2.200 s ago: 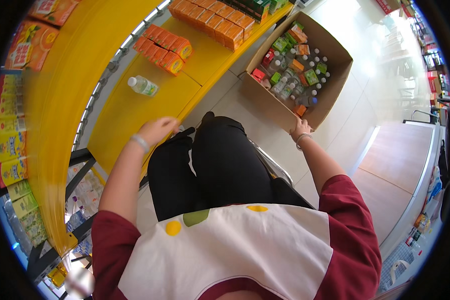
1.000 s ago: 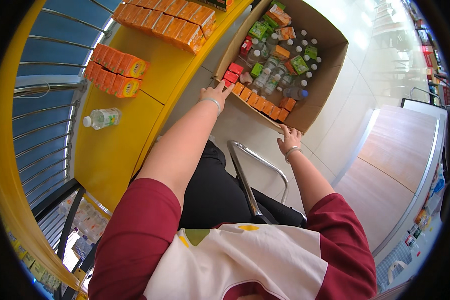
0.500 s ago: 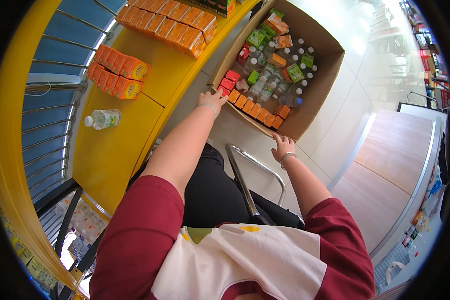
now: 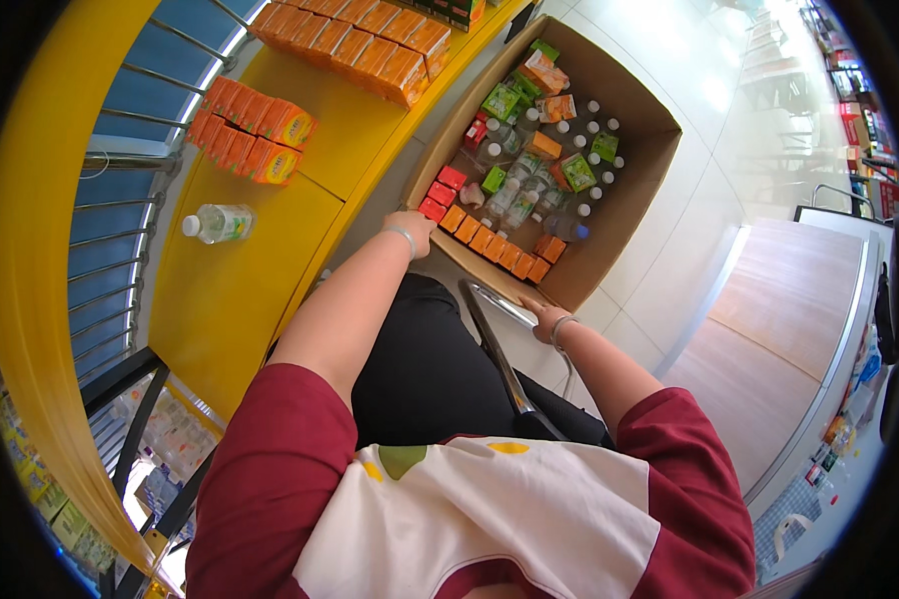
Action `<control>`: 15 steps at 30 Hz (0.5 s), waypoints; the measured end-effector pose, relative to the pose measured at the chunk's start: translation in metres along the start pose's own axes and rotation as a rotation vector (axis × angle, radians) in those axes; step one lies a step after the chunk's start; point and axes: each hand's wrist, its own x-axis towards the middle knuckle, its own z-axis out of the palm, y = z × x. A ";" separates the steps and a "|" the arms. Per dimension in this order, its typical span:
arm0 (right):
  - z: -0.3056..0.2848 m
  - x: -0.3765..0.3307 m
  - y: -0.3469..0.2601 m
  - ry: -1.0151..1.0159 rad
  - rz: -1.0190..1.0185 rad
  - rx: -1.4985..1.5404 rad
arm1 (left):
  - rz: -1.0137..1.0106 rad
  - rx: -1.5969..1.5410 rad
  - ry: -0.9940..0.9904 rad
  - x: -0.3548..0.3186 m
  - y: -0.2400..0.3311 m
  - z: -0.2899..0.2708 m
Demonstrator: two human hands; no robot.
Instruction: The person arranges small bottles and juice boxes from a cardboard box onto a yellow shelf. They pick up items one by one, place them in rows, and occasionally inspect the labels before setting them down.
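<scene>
A big open cardboard box (image 4: 624,215) stands on the floor ahead of me. Near its front left corner, my left hand (image 4: 413,232) is closed on the rim. My right hand (image 4: 547,319) holds the front rim close to the right corner, its fingertips partly hidden. Orange drink cartons (image 4: 480,240) line the inside of the front wall, beside a few red cartons (image 4: 440,195) in the left corner. Clear plastic bottles (image 4: 518,209) with mostly white caps and green cartons (image 4: 500,101) fill much of the rest.
On the left, a yellow shelf (image 4: 240,299) bears stacks of orange cartons (image 4: 255,130) and one clear bottle (image 4: 220,224) lying on its side. A metal tube frame (image 4: 491,334) stands between me and the box. At the right is a wood-topped table (image 4: 779,319).
The box has shifted toward me and slightly left, with both hands at its rim drawing back. The view has turned a little, and the bent metal tube now sits closer to the box.
</scene>
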 end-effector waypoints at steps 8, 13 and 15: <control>-0.008 -0.025 -0.029 -0.163 0.016 -0.053 | -0.080 0.032 -0.156 -0.011 -0.009 -0.002; 0.001 -0.019 -0.019 -0.142 -0.067 -0.109 | -0.148 0.079 -0.242 -0.011 -0.002 -0.002; -0.001 -0.012 -0.015 -0.132 -0.103 -0.156 | -0.173 0.059 -0.232 -0.010 0.000 -0.004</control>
